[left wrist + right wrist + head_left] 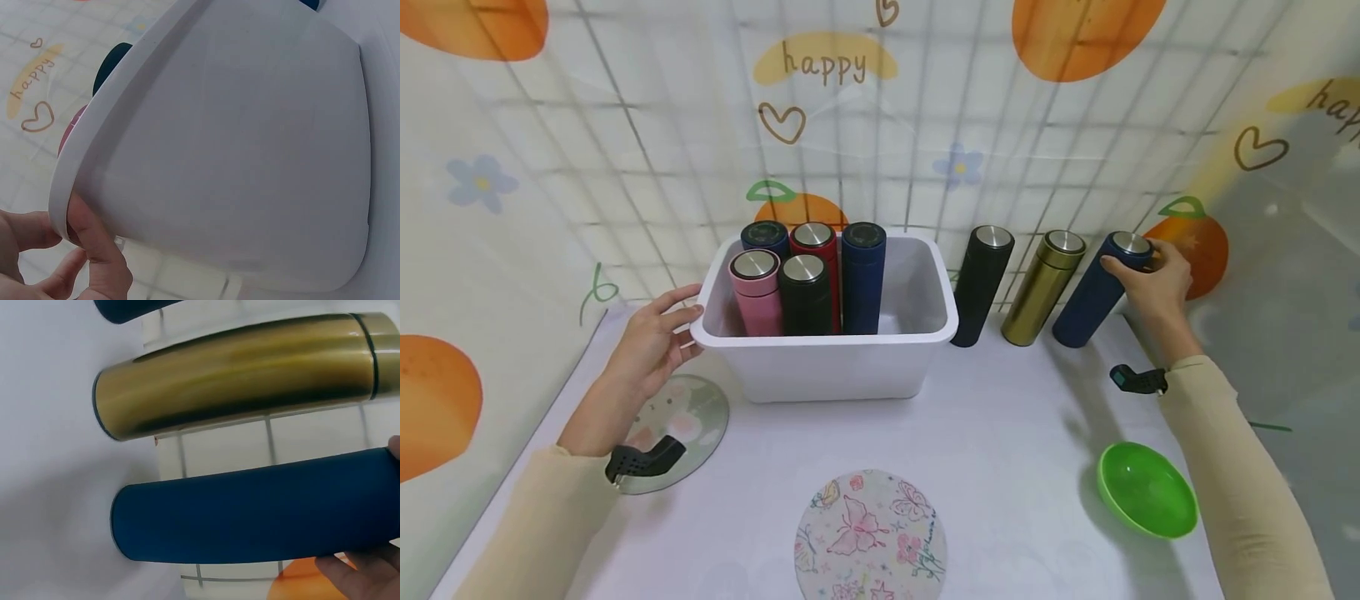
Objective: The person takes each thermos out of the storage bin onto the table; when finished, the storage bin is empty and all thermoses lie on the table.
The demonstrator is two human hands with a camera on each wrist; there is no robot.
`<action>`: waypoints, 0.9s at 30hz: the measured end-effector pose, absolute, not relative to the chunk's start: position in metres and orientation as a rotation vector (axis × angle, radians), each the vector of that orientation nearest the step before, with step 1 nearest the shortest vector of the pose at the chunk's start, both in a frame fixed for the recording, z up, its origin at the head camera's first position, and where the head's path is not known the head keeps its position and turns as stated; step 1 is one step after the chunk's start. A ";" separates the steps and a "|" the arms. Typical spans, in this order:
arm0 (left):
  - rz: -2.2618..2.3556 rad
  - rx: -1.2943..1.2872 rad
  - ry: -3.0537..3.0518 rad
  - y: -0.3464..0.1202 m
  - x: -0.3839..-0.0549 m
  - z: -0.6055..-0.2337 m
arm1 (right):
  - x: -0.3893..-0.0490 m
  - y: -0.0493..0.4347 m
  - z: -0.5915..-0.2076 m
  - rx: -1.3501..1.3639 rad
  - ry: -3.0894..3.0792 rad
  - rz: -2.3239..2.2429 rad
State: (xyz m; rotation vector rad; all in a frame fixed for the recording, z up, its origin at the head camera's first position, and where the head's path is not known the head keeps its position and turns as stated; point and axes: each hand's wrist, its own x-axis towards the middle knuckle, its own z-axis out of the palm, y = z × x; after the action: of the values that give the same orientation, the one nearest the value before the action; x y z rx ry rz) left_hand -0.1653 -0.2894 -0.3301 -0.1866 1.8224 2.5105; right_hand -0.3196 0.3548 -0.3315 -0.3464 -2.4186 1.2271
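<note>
My left hand (658, 342) pinches the left rim of a white plastic bin (831, 367); the left wrist view shows fingers on both sides of that rim (61, 194). Inside the bin's left and middle stand several thermos bottles: a pink one (757, 296), a black one (805, 300), a red one (814, 237), and two blue ones, the taller (863, 283) toward the middle. At the far right my right hand (1161, 279) grips a dark blue thermos bottle (1086, 296) near its silver lid. Beside it stand a gold thermos bottle (1037, 296) and a black thermos bottle (977, 292).
A green bowl (1150, 492) sits at the table's right side. One round mat with butterflies (872, 533) lies at the front middle, another round mat (700, 425) under my left forearm. Behind the bottles hangs a printed curtain (880, 125) over a wire grid.
</note>
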 end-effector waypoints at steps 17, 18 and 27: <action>2.513 -0.190 1.812 -0.291 -0.165 -0.325 | -0.324 0.356 -0.332 -0.343 -2.440 1.190; 2.513 -0.193 1.809 -0.291 -0.165 -0.325 | -0.324 0.356 -0.333 -0.347 -2.451 1.176; 2.488 -0.226 1.841 -0.290 -0.165 -0.328 | -0.316 0.358 -0.328 -0.357 -2.456 1.192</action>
State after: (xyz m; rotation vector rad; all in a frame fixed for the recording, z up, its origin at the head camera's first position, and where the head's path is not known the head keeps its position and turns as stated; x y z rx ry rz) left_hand -0.1648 -0.2898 -0.3280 -0.2259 1.8412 2.4878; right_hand -0.3165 0.3577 -0.3282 -0.3569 -2.4562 1.1918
